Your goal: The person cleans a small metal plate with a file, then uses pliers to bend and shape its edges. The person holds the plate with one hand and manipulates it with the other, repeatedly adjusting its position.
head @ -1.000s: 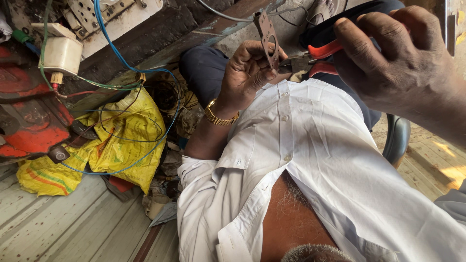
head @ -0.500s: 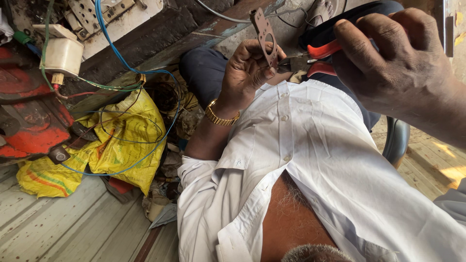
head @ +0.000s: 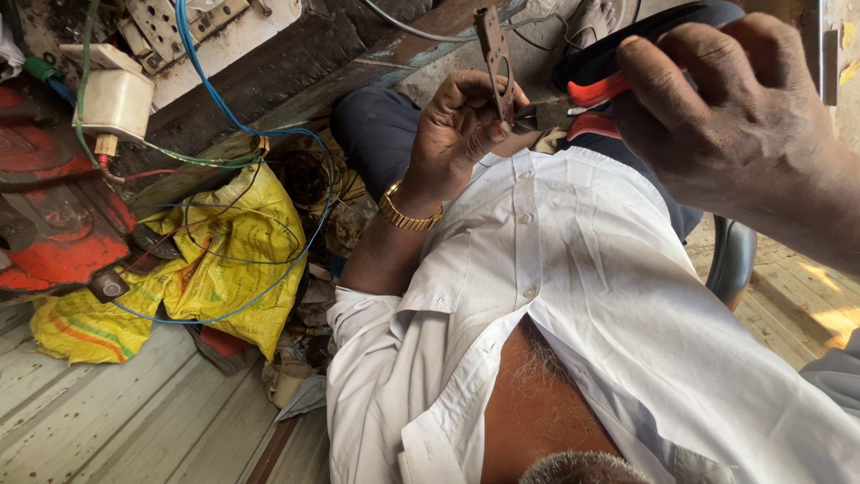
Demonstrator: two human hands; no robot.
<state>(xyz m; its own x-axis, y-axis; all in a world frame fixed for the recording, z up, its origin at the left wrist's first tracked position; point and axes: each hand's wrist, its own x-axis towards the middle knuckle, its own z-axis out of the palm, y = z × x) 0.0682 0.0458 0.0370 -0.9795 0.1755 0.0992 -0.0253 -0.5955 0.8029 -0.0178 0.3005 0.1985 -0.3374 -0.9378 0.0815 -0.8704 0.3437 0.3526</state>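
The left hand (head: 461, 125) is up in front of the chest, fingers pinched around a thin brown plate (head: 495, 56) with a hole through it — the plate stands nearly upright above the fingertips. From the right comes the right hand (head: 721, 112), closed around the orange handles of a pair of pliers (head: 573, 106), whose dark nose meets the lower edge of the plate just beside the left thumb. The big right hand hides most of the handles. A gold watch (head: 408, 213) rings the left wrist, over a white shirt (head: 573, 296). Off to the left, well apart — a yellow bag (head: 224, 269) on the floor, a blue wire (head: 269, 134) looping over it, and a white box (head: 112, 100) against the wall.
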